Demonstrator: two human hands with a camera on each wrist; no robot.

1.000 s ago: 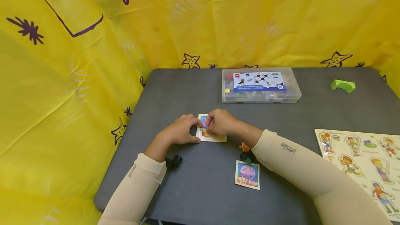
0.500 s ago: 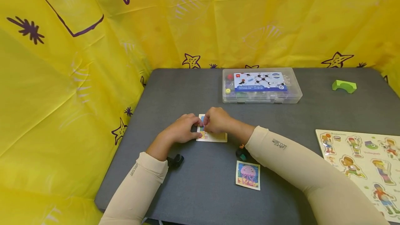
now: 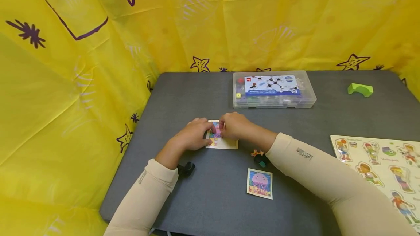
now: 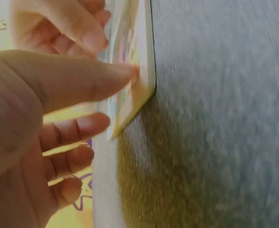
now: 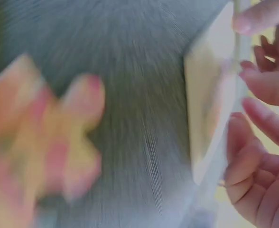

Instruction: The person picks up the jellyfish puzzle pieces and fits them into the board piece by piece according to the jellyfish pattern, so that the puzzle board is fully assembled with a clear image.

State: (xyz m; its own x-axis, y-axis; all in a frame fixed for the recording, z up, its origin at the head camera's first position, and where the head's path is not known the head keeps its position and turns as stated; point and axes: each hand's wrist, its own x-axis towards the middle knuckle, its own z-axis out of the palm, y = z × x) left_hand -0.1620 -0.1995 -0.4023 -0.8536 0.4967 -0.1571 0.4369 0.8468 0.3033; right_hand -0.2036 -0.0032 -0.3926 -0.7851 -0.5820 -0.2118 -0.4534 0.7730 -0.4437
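Note:
A small jigsaw puzzle board with a pale frame lies mid-table, partly filled with jellyfish-picture pieces. My left hand rests at its left side: the thumb lies on the frame near the corner, the index finger reaches over the pieces, and the other fingers are loosely spread. My right hand is over the upper middle of the board with fingers curled, pinching a pink puzzle piece that the fingertips partly hide. Below my right wrist lies an orange puzzle piece, large and blurred in the right wrist view.
A square jellyfish picture card lies nearer the front edge. Behind the board stands a clear molecular model kit box. A green arch block sits at the back right, with a sports figure puzzle board at the right.
My right hand shifted left over the board, then back right, uncovering more pink jellyfish picture between the hands. My left hand stays at the board's left side.

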